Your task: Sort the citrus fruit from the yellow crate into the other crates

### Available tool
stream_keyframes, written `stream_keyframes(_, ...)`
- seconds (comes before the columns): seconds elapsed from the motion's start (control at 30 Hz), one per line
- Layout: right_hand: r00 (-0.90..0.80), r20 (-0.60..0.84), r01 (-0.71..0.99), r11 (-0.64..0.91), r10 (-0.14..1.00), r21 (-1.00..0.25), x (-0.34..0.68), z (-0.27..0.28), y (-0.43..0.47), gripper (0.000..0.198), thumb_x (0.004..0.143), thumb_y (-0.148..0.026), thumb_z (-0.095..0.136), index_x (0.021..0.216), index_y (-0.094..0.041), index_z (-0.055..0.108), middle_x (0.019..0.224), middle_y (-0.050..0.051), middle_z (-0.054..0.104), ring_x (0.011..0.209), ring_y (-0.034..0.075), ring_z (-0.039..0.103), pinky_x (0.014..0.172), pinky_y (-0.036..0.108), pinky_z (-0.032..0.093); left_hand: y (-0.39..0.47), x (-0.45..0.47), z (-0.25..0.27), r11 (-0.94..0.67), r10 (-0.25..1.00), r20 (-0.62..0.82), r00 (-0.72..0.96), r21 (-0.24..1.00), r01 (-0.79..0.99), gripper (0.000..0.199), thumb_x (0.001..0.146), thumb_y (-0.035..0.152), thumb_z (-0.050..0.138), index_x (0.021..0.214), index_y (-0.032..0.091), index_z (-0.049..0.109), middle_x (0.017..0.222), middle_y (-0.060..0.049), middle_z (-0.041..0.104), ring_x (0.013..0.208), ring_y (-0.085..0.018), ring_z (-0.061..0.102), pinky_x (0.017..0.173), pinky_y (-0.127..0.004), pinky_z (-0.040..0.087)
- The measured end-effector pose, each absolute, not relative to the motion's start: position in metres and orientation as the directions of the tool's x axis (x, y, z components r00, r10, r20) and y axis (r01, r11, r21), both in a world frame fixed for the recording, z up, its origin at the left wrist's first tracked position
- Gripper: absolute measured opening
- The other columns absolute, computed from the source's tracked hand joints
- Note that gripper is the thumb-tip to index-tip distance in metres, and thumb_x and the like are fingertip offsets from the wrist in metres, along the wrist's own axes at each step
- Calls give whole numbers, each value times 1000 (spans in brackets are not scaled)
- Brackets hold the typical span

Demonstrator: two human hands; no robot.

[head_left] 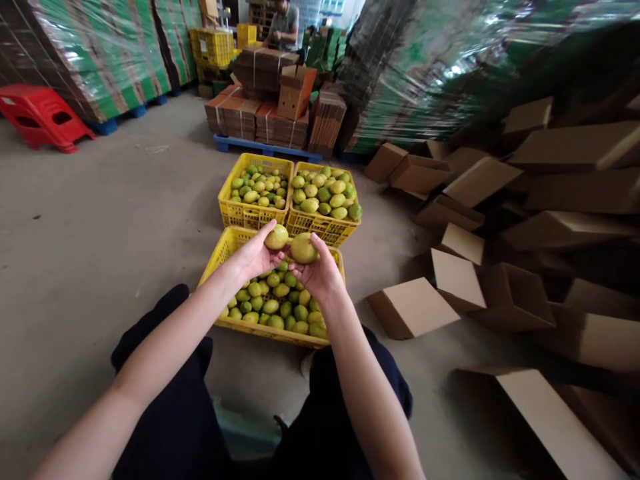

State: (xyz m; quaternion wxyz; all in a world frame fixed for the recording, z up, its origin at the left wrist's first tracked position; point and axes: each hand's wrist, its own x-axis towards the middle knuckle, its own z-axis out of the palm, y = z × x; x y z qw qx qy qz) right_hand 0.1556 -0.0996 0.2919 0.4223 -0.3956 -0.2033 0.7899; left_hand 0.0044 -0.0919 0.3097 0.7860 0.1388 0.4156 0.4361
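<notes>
My left hand [257, 255] is closed round a yellow-green lemon [277, 237], with the thumb along its top. Close beside it, my right hand [321, 272] grips a second, slightly larger lemon [304, 248]. Both hands are raised above the near yellow crate [213, 262], which holds many green and yellow lemons [271, 307]. My forearms and hands cover part of that crate's far side. Just beyond stand two more yellow crates, the left one [255, 215] and the right one [323, 230], both filled with similar fruit.
Empty cardboard boxes [414, 308] lie heaped on the right. A red stool [45, 117] stands at the left. Behind the crates, a blue pallet [267, 148] carries bundled flat cartons [233, 113]. Wrapped stacks [105, 53] flank the back, where a person [284, 27] is partly visible.
</notes>
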Motion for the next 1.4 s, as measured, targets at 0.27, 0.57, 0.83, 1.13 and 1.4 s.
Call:
stream_keyframes(0.27, -125, -185, -408, -221, 975, -886, 154, 282, -106, 50, 62, -33, 88, 101, -24, 57, 90, 1, 73, 73, 20, 71, 63, 33, 61, -98, 3, 306, 314, 945, -327, 32, 872, -375, 23, 84, 25, 77, 99, 16, 61, 82, -3, 66, 67, -11, 62, 63, -19, 52)
stream_keyframes(0.57, 126, 516, 279, 469, 847, -838, 159, 264, -105, 66, 64, -16, 74, 123, -28, 46, 125, 8, 53, 122, 30, 54, 107, 54, 47, -100, -10, 300, -305, 949, 296, 111, 949, 80, 59, 54, -3, 73, 107, 22, 71, 118, -6, 63, 115, -26, 60, 101, -36, 48)
stream_keyframes(0.83, 33, 340, -196, 340, 940, -920, 165, 276, -105, 71, 61, -17, 83, 125, -34, 58, 127, 3, 65, 109, 26, 65, 90, 42, 59, -104, -2, 297, -51, 998, 45, -32, 966, -255, 66, 49, 2, 60, 111, 23, 70, 104, -2, 68, 96, -21, 64, 83, -31, 55)
stream_keyframes(1.13, -218, -119, -670, -238, 969, -703, 158, 283, -107, 41, 62, -41, 87, 94, -25, 67, 96, 4, 76, 91, 25, 73, 70, 34, 60, -97, -3, 318, 270, 931, -362, 40, 611, -744, 21, 81, 34, 65, 94, 17, 64, 86, -9, 71, 91, -27, 73, 74, -36, 63)
stream_keyframes(1.4, 19, -347, -718, -228, 938, -657, 157, 282, -101, 28, 68, -36, 79, 87, -26, 62, 75, -5, 67, 64, 16, 64, 52, 26, 52, -91, -2, 312, 220, 827, -549, -119, 510, -831, 12, 88, 24, 65, 96, 23, 56, 78, -1, 63, 69, -15, 67, 72, -30, 64)
